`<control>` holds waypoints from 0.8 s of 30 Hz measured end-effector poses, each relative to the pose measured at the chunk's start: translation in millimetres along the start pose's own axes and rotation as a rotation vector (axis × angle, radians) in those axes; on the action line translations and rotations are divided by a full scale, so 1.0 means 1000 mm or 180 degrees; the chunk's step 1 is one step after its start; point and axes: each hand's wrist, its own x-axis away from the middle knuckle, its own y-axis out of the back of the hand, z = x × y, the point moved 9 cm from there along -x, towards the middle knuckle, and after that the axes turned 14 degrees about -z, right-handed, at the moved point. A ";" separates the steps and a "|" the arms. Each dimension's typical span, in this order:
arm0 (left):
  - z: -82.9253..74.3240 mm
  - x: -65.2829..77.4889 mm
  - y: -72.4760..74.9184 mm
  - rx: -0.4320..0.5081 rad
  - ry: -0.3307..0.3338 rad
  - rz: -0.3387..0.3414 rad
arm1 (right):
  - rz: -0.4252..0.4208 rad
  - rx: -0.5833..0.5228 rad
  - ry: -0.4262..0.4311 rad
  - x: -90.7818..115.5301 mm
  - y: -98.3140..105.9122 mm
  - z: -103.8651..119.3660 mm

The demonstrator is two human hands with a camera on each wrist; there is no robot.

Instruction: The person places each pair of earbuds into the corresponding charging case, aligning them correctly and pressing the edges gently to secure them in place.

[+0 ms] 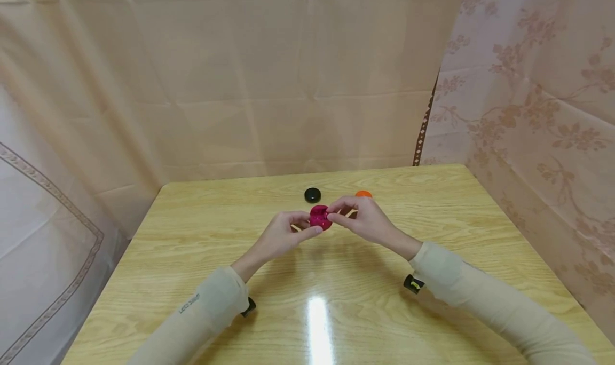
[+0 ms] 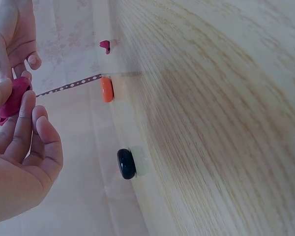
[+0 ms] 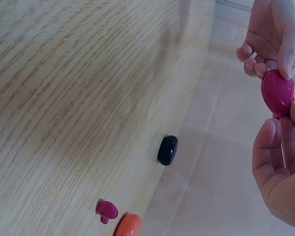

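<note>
A magenta earbud case (image 1: pixel 318 219) is held above the table, its lid apparently raised. My left hand (image 1: pixel 282 235) grips it from the left between thumb and fingers. From the right my right hand (image 1: pixel 367 221) reaches to the case's inner side; thumb and forefinger pinch a small magenta piece there that looks like an earbud, mostly covered by the fingertips. Another magenta earbud (image 3: pixel 107 210) lies on the table, blocked from the head view. Beyond the hands sit a black rounded case (image 1: pixel 313 195) and an orange one (image 1: pixel 363 193), partly behind my right hand.
The wooden table (image 1: pixel 192 279) stretches out on all sides, with a bright light reflection near its front. A beige curtain (image 1: pixel 269 87) hangs behind the far edge. Flower-patterned cloth (image 1: pixel 543 103) drapes the right side, white cloth (image 1: pixel 43 231) the left.
</note>
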 end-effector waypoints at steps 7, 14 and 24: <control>-0.002 0.000 0.001 0.0015 0.0033 0.0016 | -0.0006 0.0018 0.0013 0.000 0.001 0.001; -0.003 0.000 0.001 0.0011 0.0032 -0.0007 | -0.0020 0.0034 0.0059 0.000 0.002 0.001; -0.003 -0.001 0.000 -0.0028 0.0002 -0.0042 | -0.0004 0.0028 0.0086 0.001 0.004 0.000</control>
